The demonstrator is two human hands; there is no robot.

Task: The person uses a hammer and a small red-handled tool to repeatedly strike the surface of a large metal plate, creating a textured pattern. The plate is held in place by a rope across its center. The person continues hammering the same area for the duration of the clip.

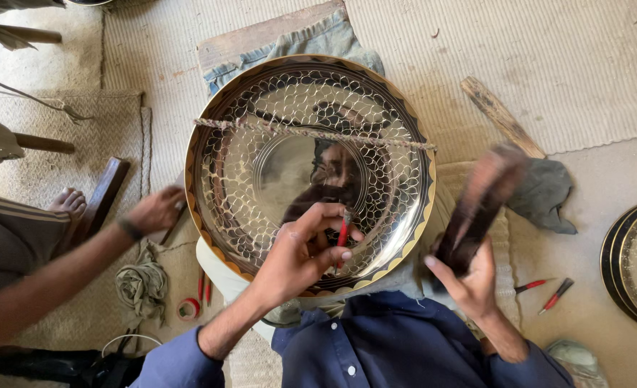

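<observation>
2 hands low in frame: left hand (300, 255) pinches red-handled tool (343, 233) onto engraved brass plate (246, 179); right hand (469, 276) grips blurred dark wooden block (480, 208), raised.

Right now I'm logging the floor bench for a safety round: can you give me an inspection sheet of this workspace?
Surface: woven floor mat, bare floor at right.
Job's things: large engraved metal plate on cloth, twisted cord across it.
Clutter: red-handled tools, tape roll, rags, wooden stick.
Hands: left hand holds a red-handled tool on the plate; right hand grips a blurred dark wooden block.
Cables: nothing seen.
Surroundings: another person's hand at plate's edge; stacked plates at right.
</observation>
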